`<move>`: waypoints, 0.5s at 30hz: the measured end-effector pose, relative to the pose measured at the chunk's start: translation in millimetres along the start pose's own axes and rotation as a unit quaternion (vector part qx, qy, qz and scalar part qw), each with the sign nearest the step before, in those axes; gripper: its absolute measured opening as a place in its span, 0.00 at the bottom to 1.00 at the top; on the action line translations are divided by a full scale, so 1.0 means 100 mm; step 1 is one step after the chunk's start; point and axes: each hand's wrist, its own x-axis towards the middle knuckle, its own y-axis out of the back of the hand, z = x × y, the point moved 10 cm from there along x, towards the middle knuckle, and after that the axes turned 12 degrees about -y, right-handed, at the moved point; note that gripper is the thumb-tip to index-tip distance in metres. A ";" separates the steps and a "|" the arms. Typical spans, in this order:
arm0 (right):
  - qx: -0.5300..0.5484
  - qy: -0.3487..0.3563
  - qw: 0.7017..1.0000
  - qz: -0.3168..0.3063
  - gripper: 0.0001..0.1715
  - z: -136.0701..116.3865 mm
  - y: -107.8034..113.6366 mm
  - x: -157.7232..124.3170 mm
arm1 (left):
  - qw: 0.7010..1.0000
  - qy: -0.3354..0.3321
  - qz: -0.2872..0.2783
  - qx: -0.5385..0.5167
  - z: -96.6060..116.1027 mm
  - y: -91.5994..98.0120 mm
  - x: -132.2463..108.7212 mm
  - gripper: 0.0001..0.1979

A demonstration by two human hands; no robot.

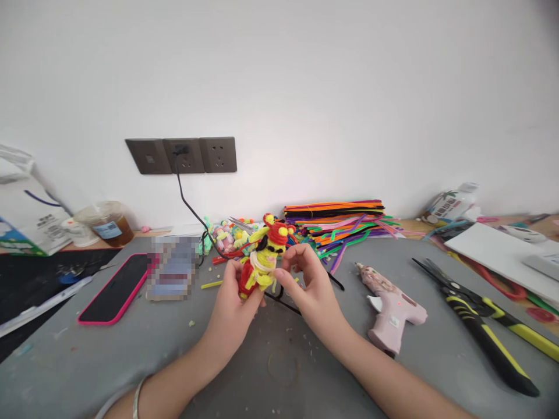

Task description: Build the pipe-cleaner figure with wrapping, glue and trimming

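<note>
The left forearm (183, 368) slopes up and to the right from the lower edge of the view; the right forearm (384, 368) slopes up and to the left. The left hand (233, 308) is closed in a grip, with the thumb (253, 301) on the near side and angled up to the right. The right hand (315, 291) is raised near the left hand, without contact between them. Its fingers (301, 254) are bent, its thumb (288, 283) points up and to the left, and a gap separates thumb and index finger
</note>
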 end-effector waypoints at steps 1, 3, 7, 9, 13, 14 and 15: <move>0.000 0.001 1.000 0.006 0.18 -0.01 0.01 0.00 | 1.000 -0.002 0.004 0.002 0.00 0.01 0.00 0.18; 0.006 -0.002 1.000 -0.001 0.16 -0.01 0.00 0.00 | 1.000 -0.006 0.010 0.004 0.00 0.02 0.01 0.18; 0.004 -0.018 1.000 -0.025 0.12 0.01 -0.05 0.01 | 1.000 -0.012 0.011 0.004 0.00 0.03 0.01 0.17; -0.003 -0.014 1.000 -0.021 0.10 -0.01 -0.04 0.01 | 1.000 -0.017 0.008 0.014 0.00 0.03 0.01 0.16; -0.024 0.024 0.999 -0.019 0.10 -0.09 -0.02 -0.01 | 0.999 -0.022 0.005 0.032 -0.01 0.04 0.01 0.15; -0.019 0.029 0.999 -0.028 0.10 -0.10 -0.02 -0.02 | 0.999 -0.021 0.006 0.029 -0.02 0.04 0.01 0.15; -0.012 0.034 0.999 -0.040 0.10 -0.12 -0.03 -0.03 | 0.999 -0.020 0.005 0.027 -0.02 0.04 0.01 0.15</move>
